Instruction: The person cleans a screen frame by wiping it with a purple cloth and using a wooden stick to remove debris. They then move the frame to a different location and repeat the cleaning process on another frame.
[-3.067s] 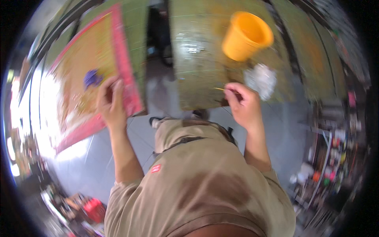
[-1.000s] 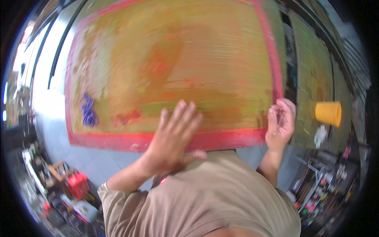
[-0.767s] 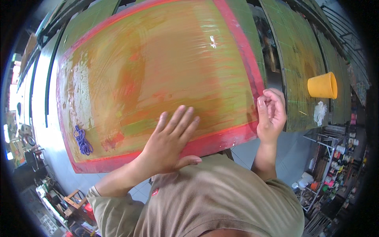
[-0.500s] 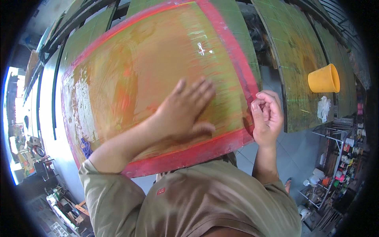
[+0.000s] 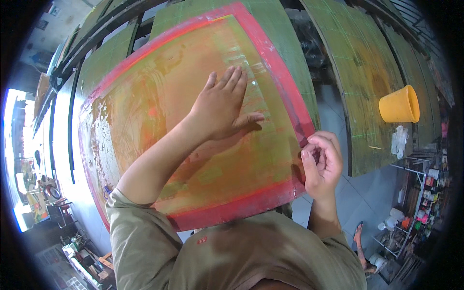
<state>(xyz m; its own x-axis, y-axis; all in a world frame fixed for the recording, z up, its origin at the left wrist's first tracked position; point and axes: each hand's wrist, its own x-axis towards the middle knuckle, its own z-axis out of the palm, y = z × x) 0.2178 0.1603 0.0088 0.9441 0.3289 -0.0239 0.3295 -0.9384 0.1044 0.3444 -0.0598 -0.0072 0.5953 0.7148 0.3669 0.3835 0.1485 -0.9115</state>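
A large screen-printing frame [image 5: 285,96] with a pink-red border lies tilted before me, its yellow-green mesh smeared with wet orange-brown film. My left hand [image 5: 220,99] rests palm down on the mesh, fingers stretched out and thumb pointing right. Glossy wet streaks show just right of its fingertips. At the frame's right edge, close to the near corner, the fingers of my right hand [image 5: 323,164] curl round the border with the thumb against it. Whitish patches cover the mesh's left side. Part of a purple cord [image 5: 107,191] shows beside my left upper arm.
Green boards [image 5: 362,140] on dark rails lie beneath and to the right. A yellow bucket [image 5: 399,104] stands on the right board, with a crumpled white glove-like item [image 5: 399,141] near it. Metal racks [image 5: 408,212] with containers stand lower right. Another person's leg [image 5: 360,241] shows there.
My left hand has slid away from me across the mesh and slightly left. My right hand stays at the frame's edge. More of another person's leg shows at lower right.
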